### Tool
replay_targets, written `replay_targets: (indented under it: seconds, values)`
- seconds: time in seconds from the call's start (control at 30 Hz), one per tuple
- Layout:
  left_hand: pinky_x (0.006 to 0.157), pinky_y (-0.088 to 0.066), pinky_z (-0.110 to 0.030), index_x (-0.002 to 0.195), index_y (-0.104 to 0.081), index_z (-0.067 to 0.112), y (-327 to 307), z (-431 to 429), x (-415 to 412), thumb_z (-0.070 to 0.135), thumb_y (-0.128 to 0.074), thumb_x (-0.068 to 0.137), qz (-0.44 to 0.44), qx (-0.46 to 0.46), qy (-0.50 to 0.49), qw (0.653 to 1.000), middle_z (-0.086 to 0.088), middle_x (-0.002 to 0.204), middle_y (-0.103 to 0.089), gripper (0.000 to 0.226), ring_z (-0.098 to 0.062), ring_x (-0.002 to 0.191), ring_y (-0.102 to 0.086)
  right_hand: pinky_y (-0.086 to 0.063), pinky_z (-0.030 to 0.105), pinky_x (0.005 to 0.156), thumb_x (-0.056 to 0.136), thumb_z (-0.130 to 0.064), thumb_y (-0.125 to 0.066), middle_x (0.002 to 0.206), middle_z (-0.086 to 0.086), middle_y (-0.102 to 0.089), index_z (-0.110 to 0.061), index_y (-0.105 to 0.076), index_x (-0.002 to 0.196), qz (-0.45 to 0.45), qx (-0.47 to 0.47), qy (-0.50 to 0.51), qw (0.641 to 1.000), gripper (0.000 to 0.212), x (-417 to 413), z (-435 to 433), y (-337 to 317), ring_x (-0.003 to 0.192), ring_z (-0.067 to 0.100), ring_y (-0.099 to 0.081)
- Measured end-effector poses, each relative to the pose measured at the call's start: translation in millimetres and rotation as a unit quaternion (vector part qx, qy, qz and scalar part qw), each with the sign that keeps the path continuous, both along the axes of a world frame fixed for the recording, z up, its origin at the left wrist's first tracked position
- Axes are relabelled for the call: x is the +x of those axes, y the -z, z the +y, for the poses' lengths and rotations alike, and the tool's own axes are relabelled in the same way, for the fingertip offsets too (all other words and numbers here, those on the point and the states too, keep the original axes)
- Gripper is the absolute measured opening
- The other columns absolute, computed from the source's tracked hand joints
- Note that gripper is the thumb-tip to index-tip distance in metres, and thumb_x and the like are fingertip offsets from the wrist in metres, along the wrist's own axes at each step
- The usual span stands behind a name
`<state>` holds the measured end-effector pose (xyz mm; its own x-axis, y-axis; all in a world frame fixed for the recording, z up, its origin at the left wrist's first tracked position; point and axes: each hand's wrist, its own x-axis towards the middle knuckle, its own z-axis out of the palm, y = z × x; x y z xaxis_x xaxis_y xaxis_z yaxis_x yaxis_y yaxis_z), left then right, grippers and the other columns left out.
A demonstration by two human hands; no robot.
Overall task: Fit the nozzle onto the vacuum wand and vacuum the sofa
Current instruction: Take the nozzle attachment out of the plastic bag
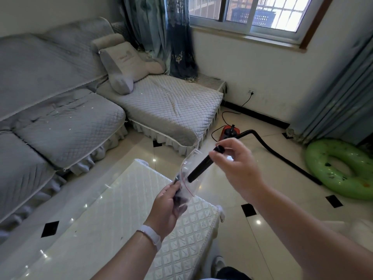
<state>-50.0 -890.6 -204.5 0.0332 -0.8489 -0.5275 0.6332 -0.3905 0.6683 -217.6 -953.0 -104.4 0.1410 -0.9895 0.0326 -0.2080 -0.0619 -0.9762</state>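
Note:
My right hand (235, 168) pinches the upper end of a long black nozzle (200, 168), whose lower half is still inside a clear zip bag (189, 179). My left hand (168, 207) grips the lower part of that bag, where other dark pieces lie. The red vacuum (230, 131) stands on the floor by the sofa's end, with its black wand and hose (282, 156) running right across the tiles. The grey quilted sofa (167, 106) fills the left side, with small white scraps scattered on its cushions.
A white-covered table (113, 215) stands right below my hands. A green inflatable ring (339, 168) lies on the floor at the right. The vacuum's cord (228, 116) runs to a wall socket. Curtains hang at the window and the right wall. A grey pillow leans on the sofa.

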Motion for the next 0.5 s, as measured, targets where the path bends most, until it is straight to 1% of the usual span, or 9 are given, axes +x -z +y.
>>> replay_targets:
  seconds: [0.07, 0.1, 0.13, 0.2, 0.23, 0.33, 0.37, 0.43, 0.5]
  values:
    - [0.039, -0.041, -0.019, 0.118, -0.065, 0.011, 1, -1, 2, 0.016, -0.045, 0.105, -0.003, 0.001, 0.002, 1.0, 0.006, 0.056, -0.058, 0.025, -0.007, 0.043, -0.052, -0.05, 0.058, 0.088, 0.085, -0.015, -0.071, 0.083, 0.005, -0.068, -0.017, -0.06, 0.09, -0.109, 0.017, 0.021, 0.994, 0.012, -3, -1, -13, 0.084, 0.028, -0.06]
    - [0.039, -0.04, -0.019, 0.109, -0.07, 0.014, 1, -1, 3, 0.016, -0.045, 0.105, -0.007, 0.002, 0.001, 1.0, 0.005, 0.057, -0.056, 0.026, -0.007, 0.043, -0.051, -0.049, 0.061, 0.087, 0.083, -0.015, -0.067, 0.077, 0.005, -0.069, -0.016, -0.057, 0.09, -0.143, 0.018, 0.022, 0.989, 0.012, -4, -2, -18, 0.081, 0.031, -0.059]
    - [0.039, -0.039, -0.019, 0.092, -0.075, 0.018, -1, -1, 2, 0.015, -0.044, 0.105, -0.013, 0.002, -0.003, 1.0, 0.004, 0.058, -0.052, 0.033, -0.007, 0.044, -0.048, -0.051, 0.057, 0.084, 0.082, -0.014, -0.063, 0.072, 0.004, -0.069, -0.015, -0.056, 0.089, -0.158, 0.015, 0.021, 0.987, 0.01, -5, -2, -22, 0.077, 0.031, -0.059]
    - [0.04, -0.037, -0.02, 0.06, -0.069, 0.021, 1, -3, 3, 0.014, -0.044, 0.104, -0.019, 0.013, -0.01, 1.0, 0.002, 0.06, -0.046, 0.051, -0.008, 0.047, -0.043, -0.055, 0.044, 0.073, 0.088, -0.007, -0.059, 0.068, 0.006, -0.063, -0.009, -0.055, 0.091, -0.161, 0.014, 0.013, 0.987, 0.006, -4, -2, -25, 0.068, 0.028, -0.059]
    - [0.042, -0.038, -0.02, 0.059, -0.067, 0.02, 3, -4, 3, 0.015, -0.046, 0.104, -0.017, 0.02, -0.012, 1.0, 0.002, 0.06, -0.046, 0.05, -0.009, 0.049, -0.043, -0.056, 0.038, 0.066, 0.092, -0.001, -0.056, 0.069, 0.009, -0.059, -0.007, -0.055, 0.091, -0.155, 0.024, 0.008, 0.988, 0.006, -4, -1, -25, 0.065, 0.027, -0.057]
    - [0.051, -0.044, -0.024, 0.1, -0.065, 0.015, 10, -7, 4, 0.024, -0.055, 0.1, -0.02, 0.038, -0.012, 0.999, 0.0, 0.072, -0.052, 0.013, -0.013, 0.059, -0.05, -0.047, 0.032, 0.049, 0.094, 0.001, -0.053, 0.061, 0.007, -0.054, -0.01, -0.057, 0.088, -0.057, 0.052, -0.03, 0.997, 0.014, -4, 1, -11, 0.05, 0.021, -0.051]
    - [0.054, -0.046, -0.025, 0.109, -0.065, 0.015, 11, -7, 4, 0.026, -0.056, 0.1, -0.028, 0.042, -0.006, 0.999, -0.001, 0.076, -0.056, 0.017, -0.014, 0.062, -0.053, -0.043, 0.029, 0.046, 0.093, -0.001, -0.055, 0.058, 0.003, -0.054, -0.014, -0.058, 0.087, -0.002, 0.054, -0.046, 0.997, 0.014, -3, 2, -5, 0.047, 0.017, -0.049]
    - [0.055, -0.047, -0.025, 0.113, -0.066, 0.014, 12, -6, 2, 0.029, -0.056, 0.1, -0.038, 0.041, 0.003, 0.998, 0.001, 0.077, -0.061, 0.021, -0.014, 0.063, -0.057, -0.042, 0.025, 0.045, 0.091, -0.007, -0.06, 0.062, 0.0, -0.056, -0.018, -0.061, 0.084, 0.121, 0.039, -0.079, 0.989, 0.013, -1, 4, 7, 0.049, 0.011, -0.048]
    - [0.052, -0.047, -0.025, 0.115, -0.067, 0.012, 6, -5, -3, 0.03, -0.055, 0.101, -0.038, 0.029, 0.017, 0.999, 0.003, 0.078, -0.064, 0.025, -0.012, 0.062, -0.059, -0.046, 0.031, 0.053, 0.089, -0.013, -0.062, 0.07, 0.0, -0.059, -0.021, -0.062, 0.08, 0.209, 0.028, -0.108, 0.972, 0.012, 4, 6, 17, 0.057, 0.011, -0.05]
